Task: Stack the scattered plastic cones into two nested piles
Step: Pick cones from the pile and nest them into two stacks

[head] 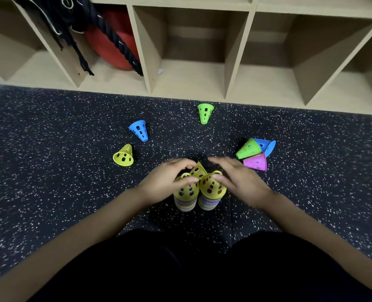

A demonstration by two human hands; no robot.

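We see both forearms reach forward and meet at the centre, above the speckled floor [49, 149]. The left hand [169, 182] arches over the left pile [186, 199], with index finger and thumb curled round its yellow top cone. The right hand [239, 182] lies flatter, its fingers straight and spread. Only its thumb touches the top of the right pile [211, 197]. Both piles stand upright, tips up, touching side by side.

Between the hands leans a tilted yellow cone [199, 168]. Motion blur hides what holds it; perhaps the left index finger.

The rest lie on their sides. At left, the lone yellow cone [124, 156] turns its mouth toward us. The blue cone [139, 130] and green cone [205, 112] point their tips roughly toward us. At right, the green-and-blue pair [252, 148] and the magenta cone [257, 162] point left.
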